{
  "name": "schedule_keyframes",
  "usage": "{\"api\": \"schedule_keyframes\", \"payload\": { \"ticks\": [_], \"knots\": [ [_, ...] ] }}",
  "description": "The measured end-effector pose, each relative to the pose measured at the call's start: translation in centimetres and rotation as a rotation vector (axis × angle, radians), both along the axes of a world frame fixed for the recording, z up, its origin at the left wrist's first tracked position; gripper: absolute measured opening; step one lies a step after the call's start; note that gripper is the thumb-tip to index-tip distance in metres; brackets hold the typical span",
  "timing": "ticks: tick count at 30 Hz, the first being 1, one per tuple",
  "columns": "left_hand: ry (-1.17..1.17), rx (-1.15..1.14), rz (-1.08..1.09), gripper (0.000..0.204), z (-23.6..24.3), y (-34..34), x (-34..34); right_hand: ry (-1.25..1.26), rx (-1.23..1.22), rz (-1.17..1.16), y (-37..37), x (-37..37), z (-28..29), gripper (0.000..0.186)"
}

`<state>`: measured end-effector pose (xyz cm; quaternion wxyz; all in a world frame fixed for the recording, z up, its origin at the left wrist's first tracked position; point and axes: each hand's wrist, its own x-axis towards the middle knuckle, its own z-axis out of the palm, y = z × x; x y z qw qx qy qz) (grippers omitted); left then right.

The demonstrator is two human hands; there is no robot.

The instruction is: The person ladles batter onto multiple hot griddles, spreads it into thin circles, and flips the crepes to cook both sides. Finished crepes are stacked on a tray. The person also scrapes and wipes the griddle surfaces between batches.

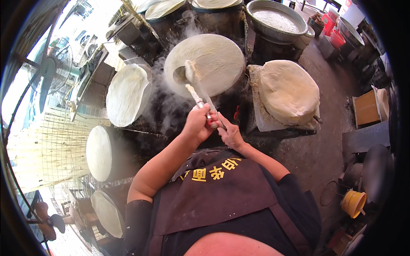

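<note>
My left hand [198, 122] is closed round the metal-and-red lower part of a ladle's handle [193, 93], whose upper part looks pale and crusted. The ladle's dark bowl [180, 75] is over a round white sheet [212, 55] on a steaming cooktop. Beside it my right hand [229, 135] grips a long, thin flat tool [204, 91] with a pale, coated far end, crossing the ladle's bowl. Right of the cooktop, a thick round stack of pale sheets [287, 91] lies on a board. At left, another thin sheet [128, 94] with curled edges lies on a round surface.
A metal basin of white batter [275, 21] stands behind at right, near red buckets [337, 39]. More round sheets [99, 153] lie at left, with a standing fan [50, 70] beyond. A yellow bucket [352, 204] is at lower right, beside the dark floor [314, 158].
</note>
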<state>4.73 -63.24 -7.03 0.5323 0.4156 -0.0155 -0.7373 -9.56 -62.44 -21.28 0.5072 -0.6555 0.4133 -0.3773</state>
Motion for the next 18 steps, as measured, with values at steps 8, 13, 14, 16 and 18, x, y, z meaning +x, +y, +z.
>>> {"api": "schedule_keyframes", "payload": {
  "ticks": [8, 13, 14, 16, 18],
  "knots": [
    [0.376, -0.268, -0.051, 0.043, 5.0, 13.2, 9.8, 0.393, -0.276, -0.198, -2.9, -5.4, 1.5, 0.06],
    [0.57, -0.137, 0.032, 0.045, 4.6, 17.5, 11.4, 0.532, -0.349, 0.113, 0.1, -2.8, 1.8, 0.062],
    [0.565, -0.13, 0.054, 0.045, 4.2, 18.5, 11.6, 0.512, -0.35, 0.157, 0.1, -2.6, 2.0, 0.061],
    [0.541, -0.122, 0.078, 0.044, 4.0, 20.3, 12.1, 0.434, -0.396, 0.12, -0.9, -2.4, 2.0, 0.06],
    [0.492, -0.117, 0.103, 0.043, 4.3, 22.1, 12.6, 0.379, -0.417, -0.059, -2.9, -2.1, 1.5, 0.061]
  ]
}}
